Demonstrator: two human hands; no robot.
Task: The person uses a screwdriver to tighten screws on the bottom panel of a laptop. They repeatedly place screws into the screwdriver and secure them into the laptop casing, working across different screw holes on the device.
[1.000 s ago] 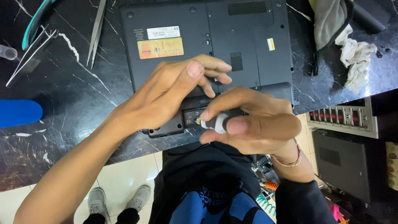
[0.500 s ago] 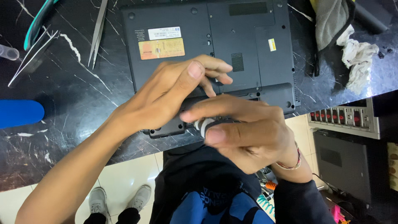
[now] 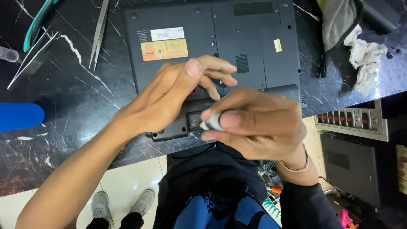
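A dark grey laptop [image 3: 212,46] lies bottom-up on the black marbled table [image 3: 72,106], its near edge reaching the table's front edge; its underside shows flat panels, small screw holes, a slotted vent, one white and one orange label near the left, and a small yellow sticker toward the right; a long bay along the near edge appears open, with a labelled recess showing between the hands. The left hand [image 3: 169,97] rests on the laptop's near half, palm down, fingers curled and pressing the shell, thumb raised, clasping nothing that can be made out; the right hand [image 3: 254,123] hovers just over the near edge, closed round a small tool [image 3: 213,121] with a pale grey end, pinched between thumb and fingers and pointed at the recess; whether its tip touches the laptop cannot be told. Tweezers [image 3: 98,34] lie on the table left of the laptop, with a second thin metal pair [image 3: 32,59] farther left; a blue object [image 3: 19,116] sits at the left edge; a crumpled white cloth [image 3: 364,55] lies well apart at the right.
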